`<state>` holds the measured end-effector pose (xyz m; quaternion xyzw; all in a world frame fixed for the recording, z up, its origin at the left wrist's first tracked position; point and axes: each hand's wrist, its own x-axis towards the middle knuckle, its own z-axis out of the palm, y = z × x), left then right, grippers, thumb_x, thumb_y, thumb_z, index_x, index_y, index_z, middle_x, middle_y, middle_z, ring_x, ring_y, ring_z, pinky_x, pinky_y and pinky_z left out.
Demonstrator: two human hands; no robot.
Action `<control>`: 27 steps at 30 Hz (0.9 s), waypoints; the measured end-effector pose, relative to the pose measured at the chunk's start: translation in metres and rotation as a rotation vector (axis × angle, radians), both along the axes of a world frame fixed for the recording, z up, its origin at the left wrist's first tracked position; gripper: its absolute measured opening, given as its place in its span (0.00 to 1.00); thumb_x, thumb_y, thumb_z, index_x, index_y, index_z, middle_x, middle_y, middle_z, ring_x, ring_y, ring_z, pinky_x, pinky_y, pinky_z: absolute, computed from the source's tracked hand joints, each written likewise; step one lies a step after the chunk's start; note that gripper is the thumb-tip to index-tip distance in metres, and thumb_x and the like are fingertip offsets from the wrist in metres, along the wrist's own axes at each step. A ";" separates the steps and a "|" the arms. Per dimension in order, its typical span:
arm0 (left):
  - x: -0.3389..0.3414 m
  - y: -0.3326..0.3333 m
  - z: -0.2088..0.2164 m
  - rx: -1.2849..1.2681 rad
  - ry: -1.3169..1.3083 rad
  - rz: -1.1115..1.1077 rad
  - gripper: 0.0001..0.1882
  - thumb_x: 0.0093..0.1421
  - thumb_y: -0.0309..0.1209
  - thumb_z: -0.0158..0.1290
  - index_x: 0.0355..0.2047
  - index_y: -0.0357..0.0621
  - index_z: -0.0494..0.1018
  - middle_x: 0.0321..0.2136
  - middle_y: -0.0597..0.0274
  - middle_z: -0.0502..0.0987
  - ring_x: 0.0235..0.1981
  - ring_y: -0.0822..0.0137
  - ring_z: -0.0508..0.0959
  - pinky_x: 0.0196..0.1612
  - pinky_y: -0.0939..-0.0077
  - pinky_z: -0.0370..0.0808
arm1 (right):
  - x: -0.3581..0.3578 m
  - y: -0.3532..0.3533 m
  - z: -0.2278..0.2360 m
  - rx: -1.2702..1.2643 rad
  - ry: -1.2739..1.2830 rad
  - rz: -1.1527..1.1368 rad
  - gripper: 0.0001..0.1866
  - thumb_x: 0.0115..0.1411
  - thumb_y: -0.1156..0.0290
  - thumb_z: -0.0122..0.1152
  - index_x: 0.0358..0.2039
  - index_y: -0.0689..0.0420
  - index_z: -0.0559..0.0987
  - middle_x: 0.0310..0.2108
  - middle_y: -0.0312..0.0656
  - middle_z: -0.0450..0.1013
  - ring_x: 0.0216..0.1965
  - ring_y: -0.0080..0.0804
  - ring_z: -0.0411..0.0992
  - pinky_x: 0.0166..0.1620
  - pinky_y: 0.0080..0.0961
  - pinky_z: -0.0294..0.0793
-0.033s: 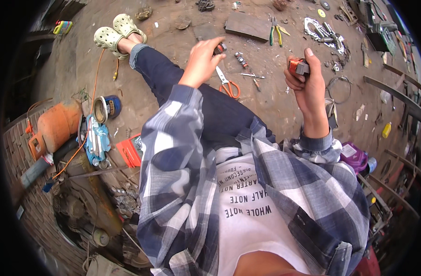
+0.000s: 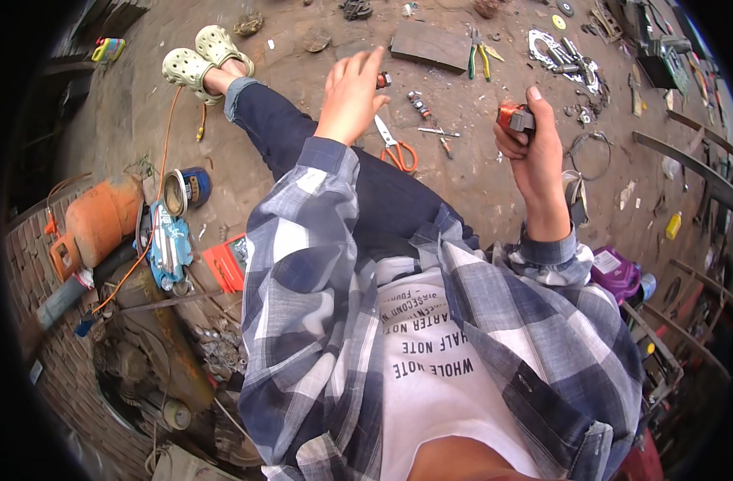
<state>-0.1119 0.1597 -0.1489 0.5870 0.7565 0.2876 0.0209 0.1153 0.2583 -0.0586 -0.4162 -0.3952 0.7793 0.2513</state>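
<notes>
My left hand [image 2: 347, 98] is raised above my leg, its fingers stretched out and the thumb apart. Beside its thumb and index finger shows a small dark part with red on it [image 2: 384, 79]; whether they touch I cannot tell. My right hand [image 2: 536, 152] is closed around an orange and dark-grey block-shaped part [image 2: 516, 118], its thumb pointing up beside it. Between the hands a similar small dark part with red [image 2: 418, 105] lies on the ground. Orange-handled scissors [image 2: 397, 152] lie near my leg, with a thin pen-like tool [image 2: 439, 131] to their right.
A dark rectangular block [image 2: 430, 46] and green-handled pliers [image 2: 483, 60] lie farther off. Metal parts and a gasket [image 2: 560, 54] are scattered at the far right. At the left are an orange gas cylinder [image 2: 102, 212], an open can [image 2: 188, 190] and an orange cord [image 2: 167, 132].
My left hand has opened, its fingers straightening, and has shifted slightly away from me. My right hand has moved slightly left, still holding the orange and dark-grey part.
</notes>
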 end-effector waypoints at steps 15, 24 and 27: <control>0.121 -0.094 0.291 0.087 -0.397 -0.517 0.14 0.44 0.29 0.59 0.34 0.43 0.79 0.21 0.66 0.77 0.16 0.71 0.73 0.18 0.79 0.65 | -0.020 -0.018 -0.013 -0.019 -0.004 0.119 0.25 0.66 0.52 0.44 0.14 0.52 0.62 0.11 0.27 0.53 0.12 0.16 0.46 0.18 0.19 0.42; 0.107 -0.111 0.281 0.049 -0.521 -0.147 0.17 0.45 0.23 0.58 0.39 0.39 0.76 0.21 0.64 0.76 0.16 0.75 0.72 0.19 0.83 0.66 | -0.025 -0.040 0.000 0.013 0.122 0.202 0.25 0.66 0.52 0.42 0.14 0.52 0.60 0.15 0.29 0.55 0.14 0.16 0.47 0.19 0.19 0.44; 0.089 -0.109 0.203 -0.003 -0.652 0.114 0.23 0.51 0.20 0.57 0.50 0.35 0.71 0.28 0.59 0.77 0.24 0.77 0.76 0.25 0.84 0.71 | -0.025 -0.055 0.008 0.354 0.037 0.141 0.25 0.65 0.52 0.42 0.16 0.54 0.61 0.18 0.30 0.55 0.18 0.16 0.50 0.21 0.19 0.46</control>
